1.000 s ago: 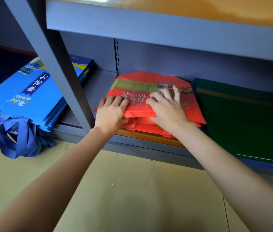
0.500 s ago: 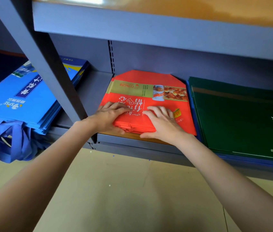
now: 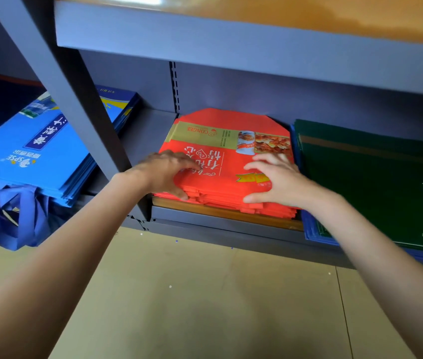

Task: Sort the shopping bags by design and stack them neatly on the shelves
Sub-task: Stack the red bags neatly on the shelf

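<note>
On the bottom shelf (image 3: 226, 222): blue bags (image 3: 31, 161) stacked far left. At centre, left hand (image 3: 165, 172) and right hand (image 3: 274, 181) flat on the red bag stack (image 3: 227, 161), fingers spread, thumbs at its front edge. Just right, dark green bags (image 3: 371, 182).

A grey metal shelving unit (image 3: 231, 86) with a slotted back panel stands on a tan floor (image 3: 205, 307); light glares off the orange-brown upper shelf board (image 3: 309, 11)
</note>
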The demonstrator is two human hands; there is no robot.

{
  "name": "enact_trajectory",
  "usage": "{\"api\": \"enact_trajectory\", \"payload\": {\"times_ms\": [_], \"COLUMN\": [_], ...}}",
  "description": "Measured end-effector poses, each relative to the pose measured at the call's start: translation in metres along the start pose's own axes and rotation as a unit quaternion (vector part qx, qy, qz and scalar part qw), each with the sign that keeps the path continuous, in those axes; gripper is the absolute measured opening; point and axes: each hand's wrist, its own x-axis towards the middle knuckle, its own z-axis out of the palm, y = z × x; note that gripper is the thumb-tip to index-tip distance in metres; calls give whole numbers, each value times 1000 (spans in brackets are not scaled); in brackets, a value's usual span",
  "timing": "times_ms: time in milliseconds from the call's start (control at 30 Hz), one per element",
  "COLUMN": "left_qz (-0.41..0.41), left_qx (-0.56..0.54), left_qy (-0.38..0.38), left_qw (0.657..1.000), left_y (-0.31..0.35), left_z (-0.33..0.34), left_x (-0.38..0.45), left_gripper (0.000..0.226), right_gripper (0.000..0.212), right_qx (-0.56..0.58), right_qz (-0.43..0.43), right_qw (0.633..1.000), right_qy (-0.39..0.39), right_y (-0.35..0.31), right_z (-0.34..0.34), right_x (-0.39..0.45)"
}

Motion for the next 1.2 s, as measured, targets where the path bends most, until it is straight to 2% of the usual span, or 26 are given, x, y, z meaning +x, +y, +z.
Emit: {"api": "enact_trajectory", "payload": {"times_ms": [67,133,233,367,500,667,767,867,1033,1100,1200], "left_qz": [-10,-15,-41,-20,-10,-9,31,78,84,79,71], "left_qx": [43,41,19,-8,-2,-17,-52,-83,-136,-151,-163], "left_qy": [9,-11,-60,-57,-26,49,88,93,88,73,62], "left_qw": [999,999,997,998,1000,999,994,989,983,983,982], "left_y": [1,3,9,30,45,49,51,52,45,43,44], "left_z": [1,0,-9,-10,9,24,21,13,3,4,4], "left_x": [-3,-5,-3,5,6,6,8,10,9,11,11], "left_gripper": [78,81,97,100,97,83,67,58,47,45,42], "right_gripper": [88,92,91,101,83,61,50,46,40,38,29], "right_qx": [-53,-95,-65,-43,30,1,-15,2,53,32,-90], "right_qz": [11,10,5,18,28,-15,-60,-66,-83,-86,-143], "right_qw": [998,995,998,997,999,997,991,990,983,983,969], "right_qy": [-29,-35,-8,-55,-20,79,120,128,156,161,182], "right_y": [8,12,17,25,24,17,17,19,15,13,7], "right_z": [0,10,18,9,6,21,21,15,0,-3,5], "right_x": [-7,-11,-13,-17,-20,-19,-22,-23,-20,-19,-20]}}
